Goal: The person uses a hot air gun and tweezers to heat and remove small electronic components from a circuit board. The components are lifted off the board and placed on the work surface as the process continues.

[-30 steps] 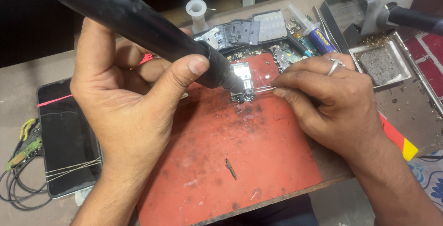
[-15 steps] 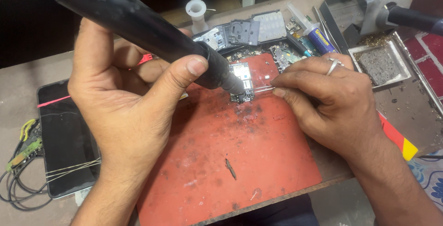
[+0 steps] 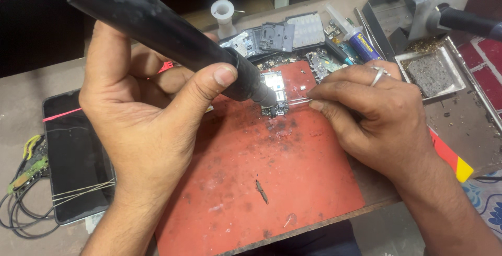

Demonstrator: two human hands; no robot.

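Hands were seen from the head camera, both at work over a small circuit board (image 3: 275, 95) that lay near the far edge of a stained red mat (image 3: 272, 172) on the counter (image 3: 31, 78). The left hand (image 3: 141, 115) was closed in a full grip round a thick black hot-air tool (image 3: 157, 28), whose metal nozzle was pointed down at the board, just above it. The right hand (image 3: 376, 115), with a ring on one finger, was pinched shut on thin tweezers (image 3: 298, 101), their tips laid against the board's right edge. A dark phone (image 3: 73, 162) was lying left of the mat, with cables (image 3: 21, 193) beside it. Phone parts (image 3: 282, 34), a white spool (image 3: 224, 15) and a metal tray (image 3: 431, 73) were set beyond the mat.
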